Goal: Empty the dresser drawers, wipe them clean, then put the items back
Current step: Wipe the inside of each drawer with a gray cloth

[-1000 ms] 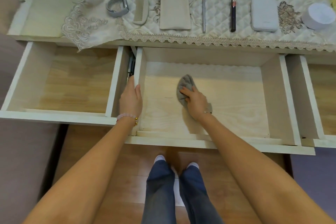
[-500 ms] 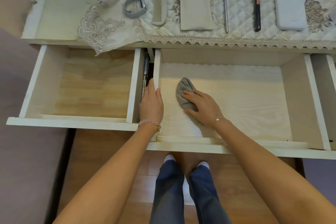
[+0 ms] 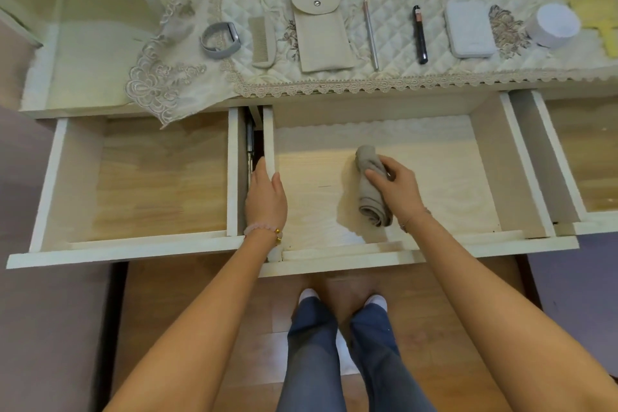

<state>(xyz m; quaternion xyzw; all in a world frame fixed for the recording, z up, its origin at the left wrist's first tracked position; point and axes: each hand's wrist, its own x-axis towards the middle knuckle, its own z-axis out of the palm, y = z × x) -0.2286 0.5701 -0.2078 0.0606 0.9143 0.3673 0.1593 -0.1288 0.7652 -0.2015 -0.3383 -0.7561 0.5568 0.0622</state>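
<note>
Cloth [image 3: 372, 192], rolled into a grey tube, lies on the floor of the open middle drawer [image 3: 486, 164], its long axis running front to back with a slight tilt. The right hand [image 3: 399, 192], the nearer one, sits just to its right, curled fingers pinching the roll's far half. The left hand [image 3: 266, 202] clasps the drawer's left wall, thumb inside. The next wipe probably sweeps sideways.

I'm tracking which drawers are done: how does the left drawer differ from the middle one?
The left drawer has a darker, honey-toned bottom; the middle drawer is paler. The middle drawer holds a grey cloth gripped by the right hand; the left drawer shows only bare wood. Both are pulled open with white walls.
</note>
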